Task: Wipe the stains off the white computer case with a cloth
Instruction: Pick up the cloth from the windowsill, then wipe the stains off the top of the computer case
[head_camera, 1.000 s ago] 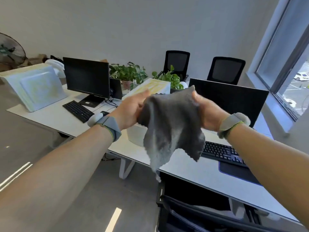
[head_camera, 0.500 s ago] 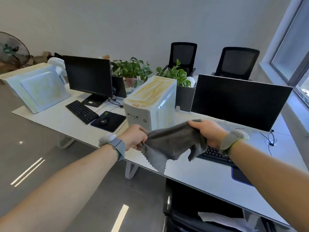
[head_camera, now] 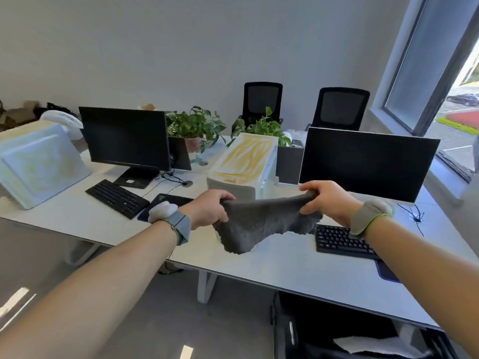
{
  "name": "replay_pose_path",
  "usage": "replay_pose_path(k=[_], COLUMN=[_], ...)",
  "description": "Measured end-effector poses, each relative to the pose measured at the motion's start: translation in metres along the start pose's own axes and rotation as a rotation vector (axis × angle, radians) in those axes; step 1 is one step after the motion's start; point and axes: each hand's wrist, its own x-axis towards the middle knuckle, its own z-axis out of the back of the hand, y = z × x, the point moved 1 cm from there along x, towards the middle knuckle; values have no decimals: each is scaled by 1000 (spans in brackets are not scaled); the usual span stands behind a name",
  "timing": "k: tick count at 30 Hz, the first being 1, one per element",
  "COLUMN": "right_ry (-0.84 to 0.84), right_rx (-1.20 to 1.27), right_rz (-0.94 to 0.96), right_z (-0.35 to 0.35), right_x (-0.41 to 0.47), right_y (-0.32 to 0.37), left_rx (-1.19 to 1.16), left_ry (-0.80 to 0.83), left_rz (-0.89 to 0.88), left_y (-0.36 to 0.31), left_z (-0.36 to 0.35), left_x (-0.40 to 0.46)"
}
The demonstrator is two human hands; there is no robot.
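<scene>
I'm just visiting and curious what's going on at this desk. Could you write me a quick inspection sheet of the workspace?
Surface: long white desk, on white legs.
Job's things: white computer case stands upright, yellow stains across its top; grey cloth is stretched in the air in front of it, not touching it.
Clutter: two dark monitors, two black keyboards, two potted plants, a second stained white case tilted at far left.
Hands: left hand and right hand each grip one end of the cloth.
Cables: thin black cables run beside the left monitor's stand.
Surroundings: two black office chairs, plain wall, window at right.
</scene>
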Motion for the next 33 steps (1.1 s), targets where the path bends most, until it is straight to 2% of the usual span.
replay_pose_path(k=[2, 5, 8, 10, 13, 15, 16, 18, 19, 22, 23, 24, 26, 27, 28, 29, 31, 33], right_ry=[-23, -69, -170, -214, -326, -272, -173, -21, -32, -287, -310, -244, 3, 49, 18, -82, -271, -240], right_rx=[-256, -337, -34, 201, 305, 398, 438, 457, 459, 319, 295, 333, 593, 690, 718, 678, 437, 186], right_rz=[12, -14, -111, -175, -200, -130, -71, 15, 33, 45, 27, -21, -143, -142, -122, -113, -95, 18], right_z=[-20, -50, -70, -83, -108, -126, -136, -147, -149, -146, -148, -152, -166, -170, -171, -170, -164, -159], right_x=[-4, -17, -25, -32, -34, -37, -41, -49, -49, -47, -46, -47, -48, -49, -48, -46, -42, -38], right_y=[14, 30, 37, 51, 81, 110, 125, 148, 152, 146, 139, 133, 122, 120, 120, 118, 118, 116], left_rx=[152, 201, 71, -184, -537, -633, -658, -670, -655, -668, -731, -809, -919, -921, -888, -834, -732, -669], left_ry=[-20, 11, 27, 31, 86, 238, 307, 330, 303, 161, 156, 180, 270, 294, 285, 250, 177, 235], left_rz=[-48, -62, -39, -17, 17, -7, -36, -104, -137, -140, -132, -135, -132, -121, -115, -109, -79, -62], left_y=[11, 30, 45, 47, 37, 23, 16, 5, 2, 1, 2, 3, 4, 4, 7, 10, 16, 23], left_z=[22, 54, 75, 77, 67, 61, 59, 59, 61, 64, 65, 67, 69, 69, 68, 69, 73, 73], left_x=[-6, -9, -7, -9, -12, -17, -20, -25, -25, -21, -19, -19, -21, -20, -16, -12, -4, 4])
